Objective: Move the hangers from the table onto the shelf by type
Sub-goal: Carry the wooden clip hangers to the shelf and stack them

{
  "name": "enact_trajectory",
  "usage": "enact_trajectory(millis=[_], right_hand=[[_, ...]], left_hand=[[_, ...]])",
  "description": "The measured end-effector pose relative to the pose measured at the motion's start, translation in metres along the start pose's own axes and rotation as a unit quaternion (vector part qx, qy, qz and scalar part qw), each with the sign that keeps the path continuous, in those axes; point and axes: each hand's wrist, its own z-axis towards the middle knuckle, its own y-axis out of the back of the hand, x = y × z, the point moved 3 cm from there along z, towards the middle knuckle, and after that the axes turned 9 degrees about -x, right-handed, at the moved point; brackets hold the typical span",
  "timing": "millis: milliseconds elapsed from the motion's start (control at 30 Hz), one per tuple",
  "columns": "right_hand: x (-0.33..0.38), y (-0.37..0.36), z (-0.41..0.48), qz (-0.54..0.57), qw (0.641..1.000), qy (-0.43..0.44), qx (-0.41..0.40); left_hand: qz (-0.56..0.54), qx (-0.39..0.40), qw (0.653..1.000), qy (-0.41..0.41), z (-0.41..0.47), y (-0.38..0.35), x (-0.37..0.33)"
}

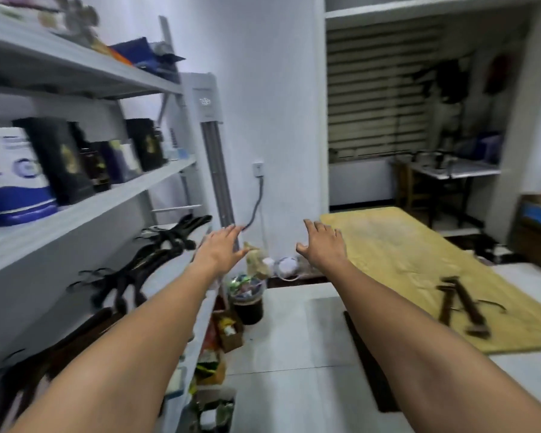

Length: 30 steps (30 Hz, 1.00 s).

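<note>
Left hand (221,248) and right hand (324,245), grips spread; dark bin (249,310) of crumpled wrappers (244,287); black hangers (156,245) on shelf (163,273).

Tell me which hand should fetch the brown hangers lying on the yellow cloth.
Right, probably. The right hand is open, empty and nearer the yellow cloth, where the brown hangers lie. The left hand, also open, is by the shelf near the black hangers, farther away.
</note>
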Motion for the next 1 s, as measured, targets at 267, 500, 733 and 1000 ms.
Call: enact_trajectory(millis=[267, 500, 733, 1000], right_hand=[[-0.135, 0.02, 0.032, -0.068, 0.992, -0.098, -0.027], [-0.219, 0.019, 0.062, -0.112, 0.984, -0.138, -0.025], [-0.29, -0.001, 0.087, -0.136, 0.974, -0.181, -0.006], [-0.352, -0.059, 0.107, -0.147, 0.956, -0.252, 0.018]], left_hand=[[-0.041, 0.02, 0.993, -0.106, 0.105, -0.057, -0.108], [-0.084, 0.01, 0.985, -0.15, 0.178, -0.094, -0.176], [-0.108, 0.023, 0.975, -0.192, 0.23, -0.137, -0.233], [-0.113, 0.075, 0.961, -0.241, 0.3, -0.22, -0.266]])
